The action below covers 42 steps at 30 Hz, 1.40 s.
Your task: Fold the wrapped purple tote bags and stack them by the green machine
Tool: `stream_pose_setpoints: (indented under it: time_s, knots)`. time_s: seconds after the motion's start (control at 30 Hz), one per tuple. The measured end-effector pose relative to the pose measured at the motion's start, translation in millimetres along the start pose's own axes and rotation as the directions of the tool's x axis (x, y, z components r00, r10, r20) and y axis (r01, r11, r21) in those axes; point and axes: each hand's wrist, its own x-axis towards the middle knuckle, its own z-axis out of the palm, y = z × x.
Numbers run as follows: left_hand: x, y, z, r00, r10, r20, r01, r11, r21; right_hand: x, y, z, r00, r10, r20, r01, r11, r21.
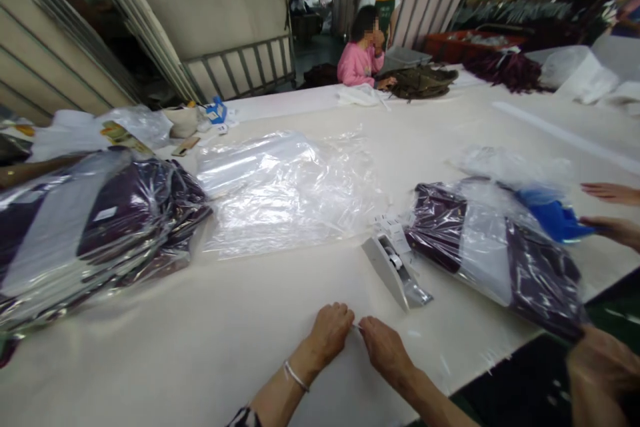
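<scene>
My left hand [331, 331], with a bracelet at the wrist, is closed in a pinch over the white table [280, 300]. My right hand [384, 349] is pinched shut just beside it. A tiny whitish strip [357, 327] shows between the fingertips of both hands; its kind is too small to tell. Just beyond my right hand stands a grey tape dispenser [395, 270] with a roll in it. White labels [393, 232] lie behind the dispenser. Flat clear plastic bags [290, 193] are spread out farther back.
On the left lies a pile of bagged dark purple garments [135, 213]. At the right, a co-worker's hands are around another bagged garment [480, 247] and a blue object [555, 213]. A person in pink [356, 65] sits across the table by a brown garment pile [423, 82].
</scene>
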Motion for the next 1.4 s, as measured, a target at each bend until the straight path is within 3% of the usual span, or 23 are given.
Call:
stream_pose_setpoints:
  time_s: [0.07, 0.1, 0.2, 0.27, 0.37, 0.43, 0.53, 0.7, 0.93, 1.2, 1.3, 1.4]
  knots:
    - [1, -6, -19, 0.989, -0.111, -0.101, 0.09, 0.976, -0.2, 17, -6, -5, 0.983, 0.157, 0.096, -0.176, 0.956, 0.236]
    - [0, -9, -31, 0.976, -0.174, -0.133, 0.124, 0.94, -0.316, 28, -14, -12, 0.955, 0.237, 0.177, -0.288, 0.884, 0.369]
    - [-8, -11, -69, 0.949, -0.288, -0.127, 0.145, 0.759, -0.635, 61, -57, -43, 0.845, 0.322, 0.427, -0.535, 0.526, 0.661]
    - [-18, -7, -91, 0.954, -0.281, -0.102, 0.101, 0.624, -0.775, 82, -91, -62, 0.841, 0.297, 0.452, -0.538, 0.38, 0.752]
    - [-32, 0, -112, 0.95, -0.291, -0.116, 0.034, 0.464, -0.885, 103, -133, -78, 0.857, 0.252, 0.45, -0.511, 0.299, 0.806]
    - [-38, 2, -119, 0.919, -0.361, -0.156, -0.003, 0.392, -0.92, 110, -149, -84, 0.85, 0.243, 0.467, -0.525, 0.326, 0.786]
    - [-42, -3, -125, 0.871, -0.451, -0.194, -0.05, 0.311, -0.949, 117, -157, -92, 0.875, 0.274, 0.4, -0.484, 0.438, 0.758]
    - [-45, -12, -131, 0.867, -0.467, -0.174, -0.087, 0.203, -0.975, 126, -160, -102, 0.883, 0.34, 0.324, -0.461, 0.491, 0.739]
    - [-49, -7, -133, 0.867, -0.477, -0.143, -0.121, 0.076, -0.99, 133, -173, -109, 0.847, 0.427, 0.317, -0.484, 0.374, 0.791]
    - [-53, -8, -139, 0.903, -0.424, -0.074, -0.098, -0.036, -0.994, 129, -172, -118, 0.861, 0.3, 0.41, -0.491, 0.29, 0.821]
    - [-52, -7, -138, 0.915, -0.398, -0.068, -0.098, -0.057, -0.994, 127, -174, -118, 0.876, 0.38, 0.297, -0.427, 0.325, 0.844]
    - [-50, -8, -133, 0.908, -0.409, -0.092, -0.117, -0.038, -0.992, 125, -173, -118, 0.895, 0.438, 0.085, -0.329, 0.519, 0.789]
